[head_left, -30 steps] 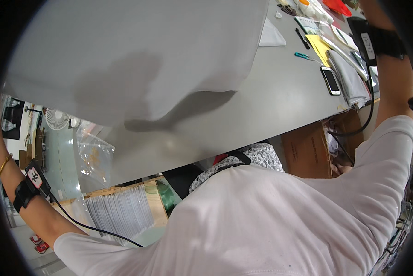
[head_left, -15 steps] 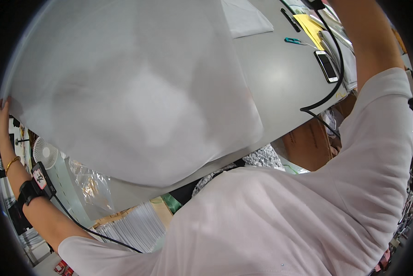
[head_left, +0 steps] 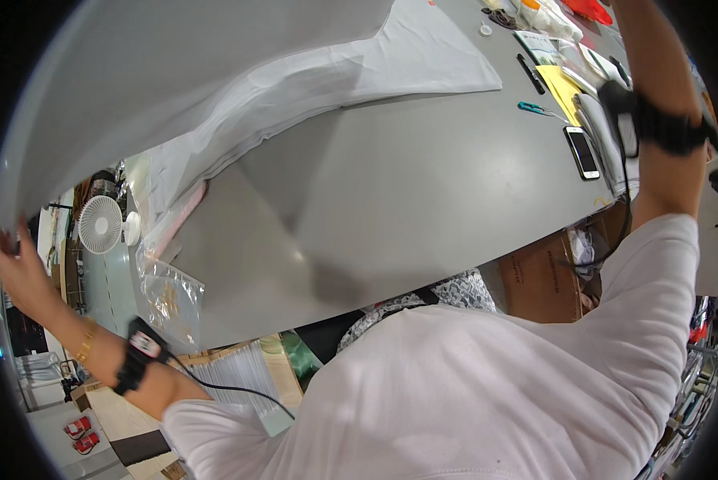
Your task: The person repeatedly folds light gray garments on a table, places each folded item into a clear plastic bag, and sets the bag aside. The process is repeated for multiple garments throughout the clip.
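The left hand (head_left: 27, 272) has its grip pinched on the near left edge of a pale fabric sheet (head_left: 175, 72), raised over the far left counter (head_left: 391, 176) — the right hand is out of view, its grip untellable. White cloth (head_left: 431, 60) lies beyond teal-handled snips (head_left: 533, 108) — leftward — and a smartphone (head_left: 583, 153).

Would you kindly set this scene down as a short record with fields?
Left hand: at the lower left corner of the raised pale cloth; grip unclear
Right hand: out of view
On the grey table: white cloth, black pen, teal-handled tool, smartphone, yellow sheet
Left of table: white fan
Below near edge, right: cardboard box
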Demonstrator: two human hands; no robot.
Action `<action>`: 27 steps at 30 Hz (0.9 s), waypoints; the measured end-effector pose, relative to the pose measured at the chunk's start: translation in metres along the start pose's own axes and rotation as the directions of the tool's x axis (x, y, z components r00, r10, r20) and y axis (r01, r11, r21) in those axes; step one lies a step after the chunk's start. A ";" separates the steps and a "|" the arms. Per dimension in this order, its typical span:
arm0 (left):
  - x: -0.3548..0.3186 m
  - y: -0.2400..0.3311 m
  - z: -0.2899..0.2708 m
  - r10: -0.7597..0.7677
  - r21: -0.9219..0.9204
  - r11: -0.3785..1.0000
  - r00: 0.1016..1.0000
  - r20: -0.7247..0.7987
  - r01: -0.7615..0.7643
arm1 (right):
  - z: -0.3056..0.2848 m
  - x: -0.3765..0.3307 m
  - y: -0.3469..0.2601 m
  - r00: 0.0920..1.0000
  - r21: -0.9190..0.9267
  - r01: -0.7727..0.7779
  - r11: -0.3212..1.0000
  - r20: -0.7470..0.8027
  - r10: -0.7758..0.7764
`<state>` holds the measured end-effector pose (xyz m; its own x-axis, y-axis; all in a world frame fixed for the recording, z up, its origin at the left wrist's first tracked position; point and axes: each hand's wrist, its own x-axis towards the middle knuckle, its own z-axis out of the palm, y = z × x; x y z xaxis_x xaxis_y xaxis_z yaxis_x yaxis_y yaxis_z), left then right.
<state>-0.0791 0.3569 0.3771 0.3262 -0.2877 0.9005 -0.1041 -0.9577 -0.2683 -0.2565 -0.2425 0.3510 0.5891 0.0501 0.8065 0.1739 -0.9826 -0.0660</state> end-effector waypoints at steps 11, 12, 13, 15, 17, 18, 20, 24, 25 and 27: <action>-0.288 0.095 -0.141 -0.298 -0.081 0.922 0.826 0.478 0.379 | -0.048 -0.277 -0.101 0.920 0.349 -0.338 0.874 0.320 0.228; -0.304 0.094 -0.148 -0.280 -0.059 0.929 0.796 0.536 0.366 | -0.044 -0.294 -0.106 0.924 0.366 -0.323 0.873 0.324 0.206; -0.320 0.092 -0.154 -0.277 -0.052 0.922 0.746 0.606 0.384 | -0.044 -0.310 -0.112 0.884 0.428 -0.417 0.802 0.394 0.250; -0.346 0.086 -0.157 -0.164 -0.092 0.952 0.739 0.653 0.293 | -0.029 -0.342 -0.127 0.799 0.482 -0.595 0.643 0.438 0.412; -0.365 0.080 -0.156 -0.068 -0.134 0.966 0.713 0.698 0.223 | -0.019 -0.364 -0.132 0.612 0.414 -0.781 0.468 0.658 0.438; -0.373 0.078 -0.155 -0.021 -0.150 0.971 0.698 0.716 0.184 | -0.012 -0.373 -0.133 0.588 0.362 -0.789 0.496 0.681 0.438; -0.378 0.077 -0.152 0.039 -0.192 0.970 0.683 0.729 0.149 | -0.007 -0.383 -0.129 0.633 0.336 -0.684 0.648 0.715 0.297; -0.349 0.083 -0.146 0.112 -0.265 0.957 0.693 0.712 0.117 | -0.013 -0.379 -0.105 0.594 0.316 -0.730 0.606 0.732 0.333; -0.334 0.085 -0.145 0.147 -0.310 0.946 0.731 0.666 0.092 | -0.018 -0.375 -0.096 0.604 0.350 -0.737 0.578 0.725 0.331; -0.296 0.089 -0.141 0.151 -0.470 0.857 0.768 0.622 0.211 | -0.035 -0.365 -0.079 0.601 0.415 -0.784 0.461 0.692 0.400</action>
<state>-0.3173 0.3577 0.1351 0.8190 -0.3699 0.4386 -0.4618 -0.8787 0.1212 -0.5129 -0.1896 0.0820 0.9696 -0.2392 0.0520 -0.0545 -0.4180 -0.9068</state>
